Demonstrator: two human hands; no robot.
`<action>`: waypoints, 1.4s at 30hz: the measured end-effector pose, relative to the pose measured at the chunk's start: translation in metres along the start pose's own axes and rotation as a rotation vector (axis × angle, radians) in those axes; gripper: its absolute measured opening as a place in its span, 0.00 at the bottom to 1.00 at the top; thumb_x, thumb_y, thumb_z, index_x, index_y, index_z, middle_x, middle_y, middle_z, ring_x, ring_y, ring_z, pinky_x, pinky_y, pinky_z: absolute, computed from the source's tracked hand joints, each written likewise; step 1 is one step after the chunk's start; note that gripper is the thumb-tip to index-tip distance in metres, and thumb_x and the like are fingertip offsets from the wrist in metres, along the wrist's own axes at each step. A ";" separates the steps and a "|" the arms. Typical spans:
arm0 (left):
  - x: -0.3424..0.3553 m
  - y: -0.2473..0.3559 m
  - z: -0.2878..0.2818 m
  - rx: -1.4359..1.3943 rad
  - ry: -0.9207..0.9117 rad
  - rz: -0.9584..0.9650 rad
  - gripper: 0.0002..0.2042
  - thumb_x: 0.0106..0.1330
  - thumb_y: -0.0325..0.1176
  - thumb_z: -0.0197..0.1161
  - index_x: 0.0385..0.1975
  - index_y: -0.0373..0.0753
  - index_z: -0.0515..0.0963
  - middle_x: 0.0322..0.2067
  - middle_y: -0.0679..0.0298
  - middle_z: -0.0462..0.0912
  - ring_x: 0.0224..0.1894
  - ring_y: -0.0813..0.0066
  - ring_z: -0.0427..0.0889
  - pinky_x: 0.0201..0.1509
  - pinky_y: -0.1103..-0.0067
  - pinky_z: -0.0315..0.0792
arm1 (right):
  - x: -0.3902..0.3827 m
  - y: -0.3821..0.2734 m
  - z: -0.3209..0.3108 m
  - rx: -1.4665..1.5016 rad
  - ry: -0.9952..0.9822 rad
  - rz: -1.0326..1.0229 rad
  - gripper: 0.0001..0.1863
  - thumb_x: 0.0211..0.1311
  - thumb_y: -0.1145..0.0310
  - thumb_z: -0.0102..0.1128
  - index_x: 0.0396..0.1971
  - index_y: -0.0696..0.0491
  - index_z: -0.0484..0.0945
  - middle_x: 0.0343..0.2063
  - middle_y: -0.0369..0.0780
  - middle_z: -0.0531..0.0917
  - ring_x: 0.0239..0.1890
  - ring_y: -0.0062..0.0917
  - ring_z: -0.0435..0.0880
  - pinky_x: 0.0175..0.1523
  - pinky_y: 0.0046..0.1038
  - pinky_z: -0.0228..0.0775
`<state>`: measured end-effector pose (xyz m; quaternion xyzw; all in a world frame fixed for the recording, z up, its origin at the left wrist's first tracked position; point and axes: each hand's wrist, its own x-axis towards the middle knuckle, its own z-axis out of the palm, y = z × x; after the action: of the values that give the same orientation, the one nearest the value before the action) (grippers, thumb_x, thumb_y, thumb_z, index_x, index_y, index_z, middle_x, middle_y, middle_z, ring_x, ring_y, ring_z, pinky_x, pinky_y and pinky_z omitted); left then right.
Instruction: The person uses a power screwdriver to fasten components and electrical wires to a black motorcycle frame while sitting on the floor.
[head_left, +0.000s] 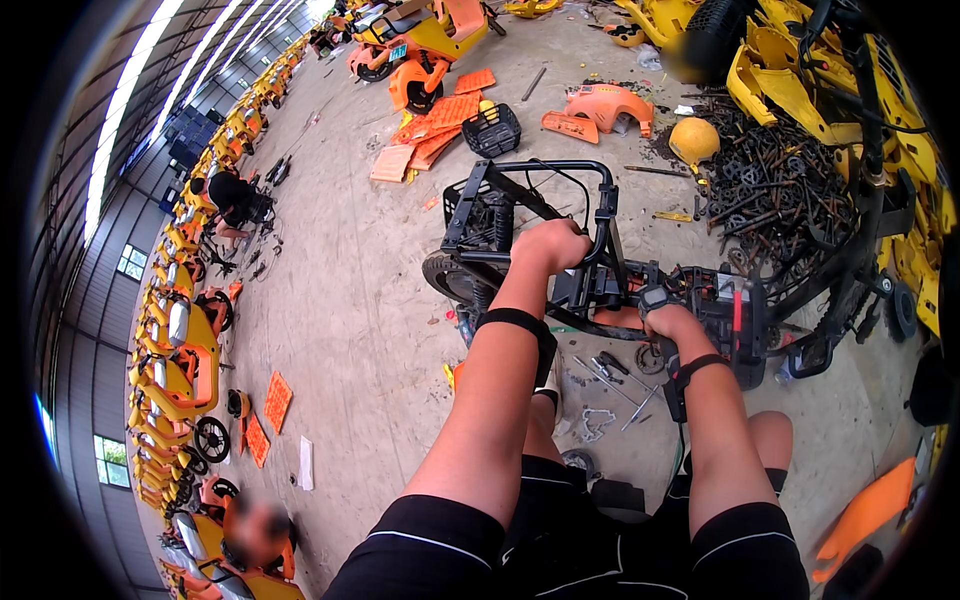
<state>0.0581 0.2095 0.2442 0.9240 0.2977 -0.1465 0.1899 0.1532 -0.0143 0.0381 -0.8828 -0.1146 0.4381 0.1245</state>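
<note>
A stripped black electric-scooter frame (606, 205) stands in front of me, with a rear wheel (447, 276) at its left end. My left hand (550, 246) is closed around a black tube at the frame's upper left. Lower down and to the right, my right hand (670, 320) is closed beside the frame's middle section. A dark grey piece (655, 298) shows at its fingers, but I cannot make out its kind. Black straps with dark devices sit on both forearms. Beneath the frame, several hand tools (605, 370) lie on the concrete floor.
A pile of greasy metal parts (770, 185) lies at the far right, near yellow body panels (780, 80). Orange panels (430, 130), a black basket (491, 130) and a yellow helmet (694, 140) lie ahead. Yellow scooters (180, 350) line the left, where another person (232, 197) crouches.
</note>
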 end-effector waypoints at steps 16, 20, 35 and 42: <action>-0.006 0.002 -0.004 0.001 -0.012 -0.009 0.24 0.62 0.48 0.53 0.58 0.54 0.81 0.59 0.61 0.81 0.61 0.58 0.78 0.66 0.67 0.71 | 0.004 0.006 0.006 0.046 0.089 -0.110 0.19 0.36 0.64 0.68 0.32 0.57 0.87 0.36 0.51 0.87 0.38 0.40 0.88 0.43 0.36 0.79; 0.000 0.009 -0.003 -0.006 -0.004 0.040 0.24 0.62 0.48 0.53 0.58 0.54 0.81 0.59 0.60 0.81 0.61 0.58 0.78 0.66 0.67 0.71 | 0.008 0.015 -0.001 0.076 0.114 -0.074 0.18 0.36 0.65 0.68 0.32 0.57 0.87 0.36 0.51 0.87 0.37 0.39 0.88 0.42 0.36 0.79; 0.005 -0.002 0.002 -0.012 -0.007 0.001 0.25 0.60 0.50 0.54 0.56 0.53 0.82 0.60 0.60 0.80 0.63 0.58 0.77 0.66 0.66 0.71 | 0.011 0.009 0.007 0.104 0.084 -0.085 0.16 0.36 0.67 0.67 0.29 0.58 0.88 0.32 0.49 0.88 0.34 0.37 0.89 0.41 0.36 0.79; 0.005 -0.002 0.002 -0.007 -0.010 -0.001 0.25 0.60 0.50 0.54 0.56 0.53 0.82 0.60 0.60 0.80 0.63 0.58 0.77 0.66 0.65 0.71 | 0.016 0.010 0.010 0.176 0.063 -0.057 0.13 0.38 0.69 0.65 0.25 0.60 0.87 0.27 0.49 0.88 0.27 0.35 0.89 0.36 0.35 0.79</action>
<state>0.0607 0.2120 0.2398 0.9225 0.2976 -0.1499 0.1948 0.1557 -0.0176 0.0175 -0.8782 -0.0967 0.4148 0.2176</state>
